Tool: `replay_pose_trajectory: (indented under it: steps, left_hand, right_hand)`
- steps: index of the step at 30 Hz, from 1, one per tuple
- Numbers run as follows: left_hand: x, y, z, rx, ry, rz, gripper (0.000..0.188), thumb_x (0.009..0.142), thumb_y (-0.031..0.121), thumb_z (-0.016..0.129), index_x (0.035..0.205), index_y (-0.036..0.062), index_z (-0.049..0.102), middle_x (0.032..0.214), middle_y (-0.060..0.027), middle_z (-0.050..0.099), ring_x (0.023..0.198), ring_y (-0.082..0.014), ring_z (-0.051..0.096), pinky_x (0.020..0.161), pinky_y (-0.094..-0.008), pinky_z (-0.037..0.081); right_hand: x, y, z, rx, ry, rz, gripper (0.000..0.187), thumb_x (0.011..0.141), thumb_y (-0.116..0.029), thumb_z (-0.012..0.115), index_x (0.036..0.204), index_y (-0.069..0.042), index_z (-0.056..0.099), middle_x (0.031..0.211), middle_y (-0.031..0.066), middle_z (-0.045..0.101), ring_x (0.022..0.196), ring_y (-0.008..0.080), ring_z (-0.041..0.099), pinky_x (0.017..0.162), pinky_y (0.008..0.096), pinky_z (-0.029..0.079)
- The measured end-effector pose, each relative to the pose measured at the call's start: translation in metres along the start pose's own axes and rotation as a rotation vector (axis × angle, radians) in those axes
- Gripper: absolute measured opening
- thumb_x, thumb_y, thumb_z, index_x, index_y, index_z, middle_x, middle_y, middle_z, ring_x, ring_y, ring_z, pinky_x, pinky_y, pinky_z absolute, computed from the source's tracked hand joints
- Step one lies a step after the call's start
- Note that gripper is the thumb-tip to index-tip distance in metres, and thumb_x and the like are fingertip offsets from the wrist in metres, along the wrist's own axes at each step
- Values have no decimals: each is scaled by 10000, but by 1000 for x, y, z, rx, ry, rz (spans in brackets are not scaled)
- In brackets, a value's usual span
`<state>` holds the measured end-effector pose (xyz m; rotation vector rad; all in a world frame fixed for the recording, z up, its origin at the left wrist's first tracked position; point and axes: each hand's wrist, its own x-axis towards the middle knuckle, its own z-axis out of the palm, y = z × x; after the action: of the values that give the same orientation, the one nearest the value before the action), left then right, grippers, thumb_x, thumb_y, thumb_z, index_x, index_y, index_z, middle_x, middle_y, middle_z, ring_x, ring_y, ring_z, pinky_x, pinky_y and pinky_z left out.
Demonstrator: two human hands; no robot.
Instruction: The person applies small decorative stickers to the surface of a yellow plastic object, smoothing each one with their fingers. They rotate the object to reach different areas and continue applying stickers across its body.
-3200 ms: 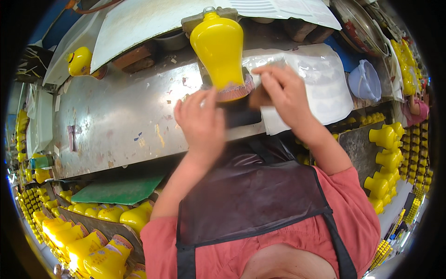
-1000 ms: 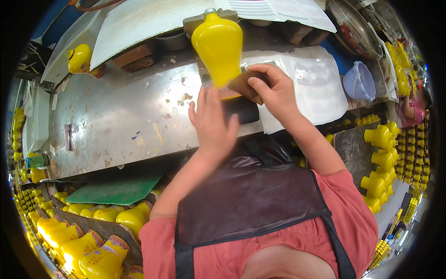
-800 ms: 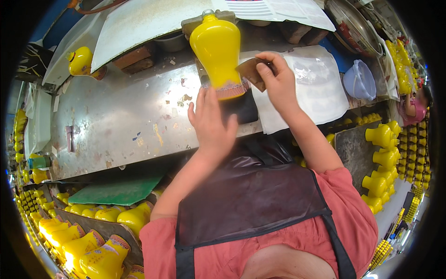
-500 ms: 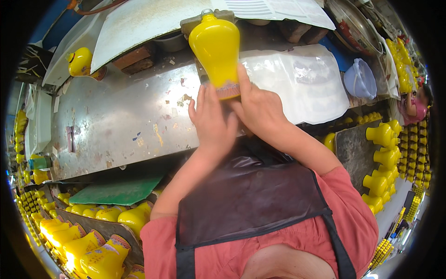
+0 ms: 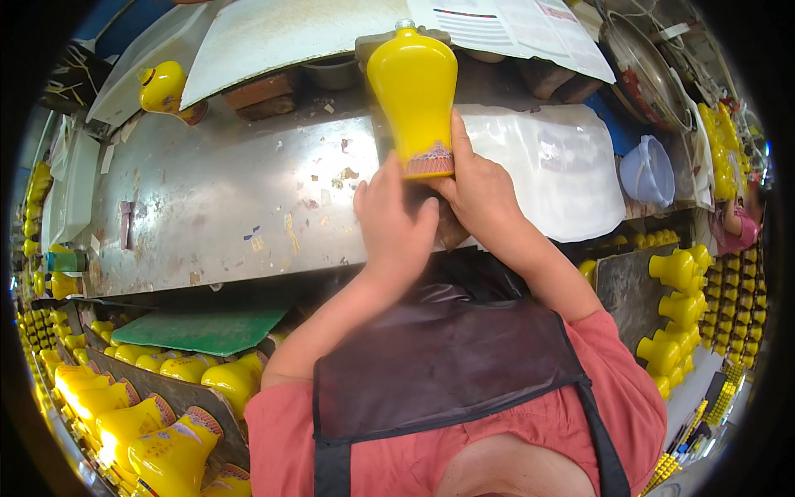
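Observation:
A glossy yellow bottle-shaped vase (image 5: 414, 87) lies with its narrow neck pointing away from me and its neck end on a dark rest (image 5: 364, 51). A pink and blue patterned band (image 5: 430, 162) runs round its base end. My right hand (image 5: 484, 186) grips that end from the right, index finger stretched along the side and thumb at the base. On the left of the base is my left hand (image 5: 393, 228), somewhat blurred, its thumb held apart from the fingers. Its fingertips are close to the band; whether they touch it I cannot tell.
The metal worktop (image 5: 240, 199) carries scraps and a small dark tool (image 5: 126, 225). White sheeting (image 5: 538, 166) covers its right part, beside a lavender bucket (image 5: 647, 171). Another yellow vase (image 5: 163, 87) stands far left. More yellow vases (image 5: 178, 447) crowd both sides below the worktop.
The whole view has shifted slightly, placing the vase and hands further right in the picture. The patterned band now shows more blue and looks sharper. My right hand keeps its grip on the base.

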<state>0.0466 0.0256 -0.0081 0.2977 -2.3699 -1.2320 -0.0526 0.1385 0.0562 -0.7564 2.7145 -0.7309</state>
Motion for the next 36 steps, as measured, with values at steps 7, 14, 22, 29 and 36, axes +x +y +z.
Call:
replay_pose_trajectory:
  steps: [7, 14, 22, 29, 36]
  left_hand:
    - [12, 1, 1, -371, 5, -169, 632, 842, 159, 685, 1421, -8, 492, 1210, -220, 650, 1142, -391, 612, 995, -438, 462]
    - [35, 7, -20, -524, -323, -441, 630, 827, 184, 699, 1409, 25, 516, 1121, -201, 686, 1086, -362, 651, 999, -420, 473]
    - [50, 13, -7, 458, 53, 306, 984, 665, 135, 884, 1541, 155, 435, 1488, -202, 389, 1337, -414, 409, 1097, -476, 374]
    - [57, -17, -7, 128, 50, 300, 1025, 670, 181, 934, 1540, 53, 409, 1537, -220, 369, 1331, -401, 487, 1025, -416, 482]
    - [48, -8, 0, 336, 22, 271, 1070, 670, 246, 940, 1543, 31, 360, 1511, -241, 390, 1326, -407, 497, 1036, -448, 493]
  right_hand:
    - [5, 11, 5, 222, -2, -94, 937, 898, -324, 722, 1591, -83, 139, 1015, 269, 713, 955, 447, 697, 805, 470, 550]
    - [5, 13, -11, 216, -50, -97, 907, 900, -316, 710, 1589, -104, 159, 1019, 267, 715, 950, 448, 696, 805, 473, 547]
    - [6, 27, -25, 104, -156, -73, 851, 873, -377, 756, 1566, -101, 347, 897, 233, 707, 824, 428, 694, 763, 439, 541]
    - [19, 49, -10, 397, -56, -85, 525, 883, -368, 747, 1290, -51, 651, 856, 149, 709, 767, 235, 676, 761, 345, 536]
    - [27, 64, -14, 565, -240, 84, 448, 831, -389, 774, 1050, -4, 711, 862, 145, 721, 784, 193, 685, 738, 341, 549]
